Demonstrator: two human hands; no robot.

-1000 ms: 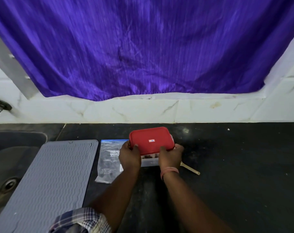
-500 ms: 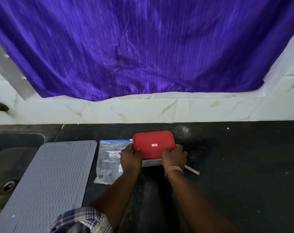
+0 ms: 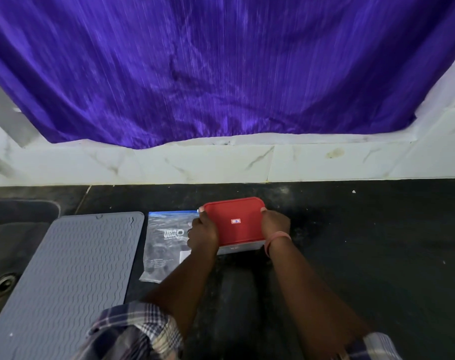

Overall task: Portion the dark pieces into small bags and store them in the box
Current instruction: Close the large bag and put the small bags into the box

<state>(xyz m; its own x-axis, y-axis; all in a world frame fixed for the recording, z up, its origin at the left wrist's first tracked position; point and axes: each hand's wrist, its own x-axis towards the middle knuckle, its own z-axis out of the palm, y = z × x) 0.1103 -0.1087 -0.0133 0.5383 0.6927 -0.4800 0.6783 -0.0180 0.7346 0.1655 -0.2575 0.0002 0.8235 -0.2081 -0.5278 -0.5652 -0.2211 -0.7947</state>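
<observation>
One box (image 3: 240, 248) stood on the dark worktop (image 3: 364, 242), near the middle and a little short of the white marbled wall tiles (image 3: 221, 165), and it carried one red lid (image 3: 234, 220) with a small white label at its centre. The lid was a rounded rectangle whose long axis ran left to right, parallel to the wall, with its near edge facing the person; only a thin pale strip of the box's front wall showed below it. Two hands gripped the lid, one at each short end: the left hand (image 3: 203, 233) curled its fingers (image 3: 200, 209) around the left end, and the right hand (image 3: 274, 224), with one pink band (image 3: 275, 241) at the wrist, wrapped the right end. Both sets of fingers were closed on the lid's edges. One clear zip bag (image 3: 164, 242) with a blue seal strip and white printing lay flat just left of the box, its long axis running toward the wall, partly under the left forearm. One grey ribbed mat (image 3: 70, 276) lay further left, beside one dark sink (image 3: 10, 242). One purple curtain (image 3: 221, 68) hung above the tiles. Checked sleeves (image 3: 132, 331) showed at the lower edge.
</observation>
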